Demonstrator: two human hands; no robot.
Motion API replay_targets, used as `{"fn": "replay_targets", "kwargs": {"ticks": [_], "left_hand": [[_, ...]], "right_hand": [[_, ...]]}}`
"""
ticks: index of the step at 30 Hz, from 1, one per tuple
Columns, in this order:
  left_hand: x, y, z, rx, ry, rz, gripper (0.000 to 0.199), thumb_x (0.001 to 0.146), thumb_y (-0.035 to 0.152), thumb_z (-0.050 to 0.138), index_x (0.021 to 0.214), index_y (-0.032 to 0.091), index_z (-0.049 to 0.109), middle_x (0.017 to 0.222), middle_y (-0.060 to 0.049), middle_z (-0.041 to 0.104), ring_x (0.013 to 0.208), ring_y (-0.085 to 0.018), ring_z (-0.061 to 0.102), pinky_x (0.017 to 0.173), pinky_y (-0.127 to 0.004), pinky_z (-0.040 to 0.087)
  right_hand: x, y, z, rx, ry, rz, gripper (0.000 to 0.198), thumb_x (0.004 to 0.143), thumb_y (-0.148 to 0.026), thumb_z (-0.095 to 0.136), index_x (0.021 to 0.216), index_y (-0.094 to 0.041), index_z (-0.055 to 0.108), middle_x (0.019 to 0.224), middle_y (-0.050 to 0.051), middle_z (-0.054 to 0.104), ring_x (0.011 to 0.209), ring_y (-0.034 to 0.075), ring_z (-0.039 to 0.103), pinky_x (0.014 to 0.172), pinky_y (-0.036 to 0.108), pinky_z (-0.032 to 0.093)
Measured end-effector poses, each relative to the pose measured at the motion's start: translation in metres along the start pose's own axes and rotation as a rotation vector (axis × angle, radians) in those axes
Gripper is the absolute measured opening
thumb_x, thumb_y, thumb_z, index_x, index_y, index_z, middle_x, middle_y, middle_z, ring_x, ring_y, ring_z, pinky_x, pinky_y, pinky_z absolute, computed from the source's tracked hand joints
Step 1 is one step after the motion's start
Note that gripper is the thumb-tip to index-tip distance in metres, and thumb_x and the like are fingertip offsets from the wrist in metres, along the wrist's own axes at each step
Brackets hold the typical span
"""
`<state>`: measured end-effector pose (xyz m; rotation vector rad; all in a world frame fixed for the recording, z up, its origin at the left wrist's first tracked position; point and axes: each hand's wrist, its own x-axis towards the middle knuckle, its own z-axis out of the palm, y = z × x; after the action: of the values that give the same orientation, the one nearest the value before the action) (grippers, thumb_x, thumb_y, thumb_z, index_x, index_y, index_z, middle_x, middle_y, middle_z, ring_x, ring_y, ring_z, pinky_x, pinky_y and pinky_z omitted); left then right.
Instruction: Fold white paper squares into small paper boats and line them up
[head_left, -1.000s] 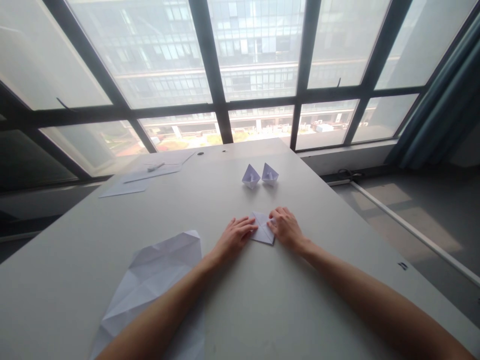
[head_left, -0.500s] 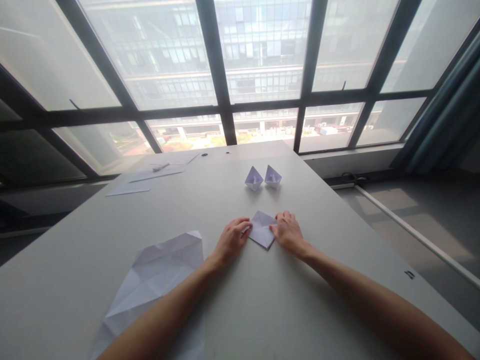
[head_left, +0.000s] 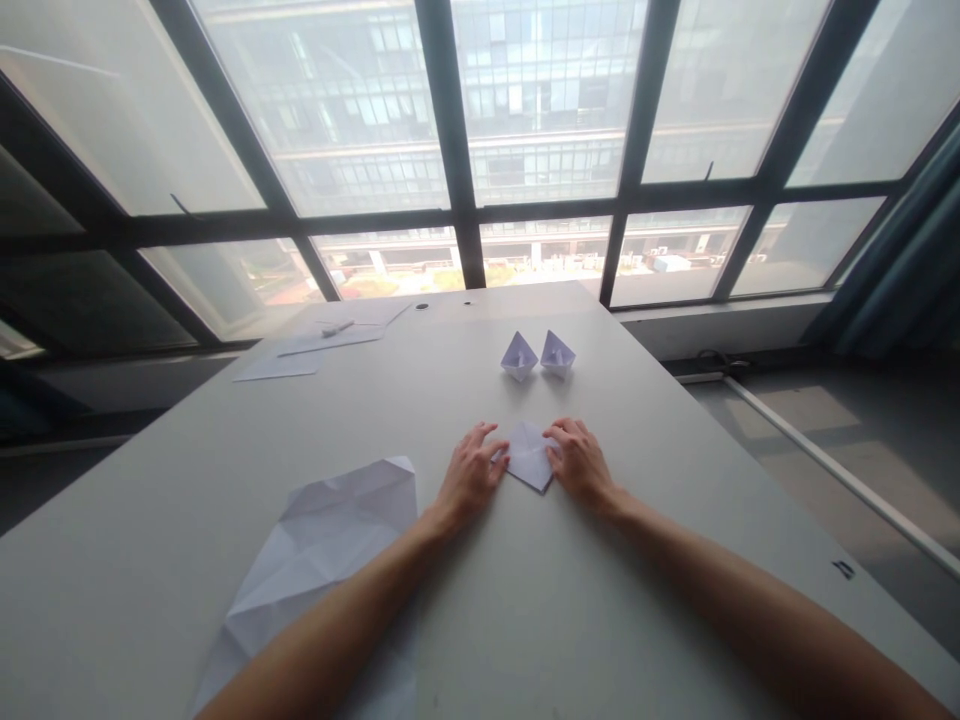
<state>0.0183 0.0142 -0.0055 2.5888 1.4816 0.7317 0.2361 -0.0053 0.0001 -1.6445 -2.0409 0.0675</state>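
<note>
A small piece of white folded paper [head_left: 531,456] lies on the table between my hands, its creases showing and one corner pointing toward me. My left hand [head_left: 472,468] rests at its left corner, fingers spread and the tips touching the edge. On the other side, the curled fingers and thumb of my right hand [head_left: 580,464] grip the right corner. Just beyond stand two folded paper boats, the left boat [head_left: 518,358] and the right boat [head_left: 558,356], side by side and apart from my hands.
A large creased sheet of paper [head_left: 322,540] lies at the left, partly under my left forearm. Flat sheets [head_left: 300,358] with a small white object [head_left: 337,328] on them are at the far left. The white table [head_left: 645,600] ends at the right, above the floor; windows stand behind.
The fingers of my left hand have spread and lifted somewhat from the folded paper. My right hand keeps its place at the right corner. The whole view has shifted slightly.
</note>
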Motion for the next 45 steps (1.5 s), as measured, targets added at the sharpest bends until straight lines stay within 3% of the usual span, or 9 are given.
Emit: {"fn": "replay_targets", "kwargs": {"ticks": [5,7,12,22,30,37,45], "left_hand": [[0.001,0.007,-0.004,0.027,-0.230,0.320,0.053,0.102,0.043,0.041,0.151,0.024,0.037,0.157,-0.007,0.035,0.148,-0.024,0.023,0.121,-0.048,0.016],[0.000,0.010,-0.004,0.031,-0.325,0.378,0.062,0.102,0.052,0.036,0.156,0.025,0.024,0.159,-0.007,0.031,0.149,-0.024,0.022,0.122,-0.047,0.013],[-0.002,0.012,-0.001,0.095,-0.369,0.323,0.065,0.102,0.058,0.025,0.157,0.024,0.021,0.161,-0.007,0.023,0.150,-0.025,0.016,0.121,-0.046,0.011],[-0.007,0.012,-0.001,0.186,-0.326,0.084,0.093,0.092,0.074,0.029,0.152,0.002,0.029,0.158,-0.025,0.018,0.149,-0.035,0.013,0.119,-0.049,0.017],[-0.005,0.002,0.008,0.156,-0.103,-0.137,0.069,0.101,0.053,0.032,0.141,-0.002,0.045,0.153,-0.028,0.033,0.146,-0.036,0.024,0.117,-0.048,0.027],[-0.004,0.003,0.005,0.069,-0.096,-0.088,0.040,0.095,0.041,0.055,0.130,0.022,0.059,0.144,-0.013,0.051,0.139,-0.033,0.039,0.113,-0.053,0.031],[-0.003,0.007,-0.004,-0.020,-0.032,-0.031,0.022,0.090,0.035,0.064,0.110,0.026,0.067,0.124,-0.007,0.061,0.119,-0.028,0.055,0.104,-0.046,0.039]], "right_hand": [[-0.001,-0.002,-0.001,-0.019,-0.057,-0.097,0.016,0.096,-0.026,0.054,0.095,-0.022,0.070,0.104,0.006,0.065,0.100,0.021,0.055,0.089,0.030,0.040],[-0.001,-0.005,-0.002,-0.046,-0.046,-0.089,0.019,0.097,-0.028,0.052,0.096,-0.021,0.069,0.105,0.007,0.065,0.099,0.021,0.054,0.088,0.030,0.040],[-0.002,-0.007,0.000,-0.107,-0.045,-0.064,0.018,0.098,-0.027,0.051,0.099,-0.022,0.068,0.108,0.007,0.064,0.100,0.022,0.053,0.086,0.032,0.040],[-0.001,-0.004,0.001,-0.153,-0.043,0.009,0.012,0.094,-0.029,0.058,0.098,-0.022,0.067,0.108,0.007,0.064,0.101,0.024,0.052,0.083,0.034,0.039],[0.002,0.002,0.000,-0.145,-0.020,0.063,0.019,0.092,-0.028,0.062,0.109,-0.020,0.067,0.106,0.009,0.064,0.099,0.024,0.053,0.083,0.032,0.039],[0.002,0.003,-0.001,-0.093,-0.048,0.062,0.025,0.091,-0.035,0.064,0.112,-0.020,0.066,0.106,0.009,0.065,0.102,0.023,0.054,0.089,0.031,0.040],[-0.003,-0.013,-0.012,-0.185,-0.159,0.209,0.036,0.090,-0.046,0.063,0.110,-0.016,0.064,0.107,0.015,0.062,0.096,0.027,0.058,0.084,0.033,0.043]]}}
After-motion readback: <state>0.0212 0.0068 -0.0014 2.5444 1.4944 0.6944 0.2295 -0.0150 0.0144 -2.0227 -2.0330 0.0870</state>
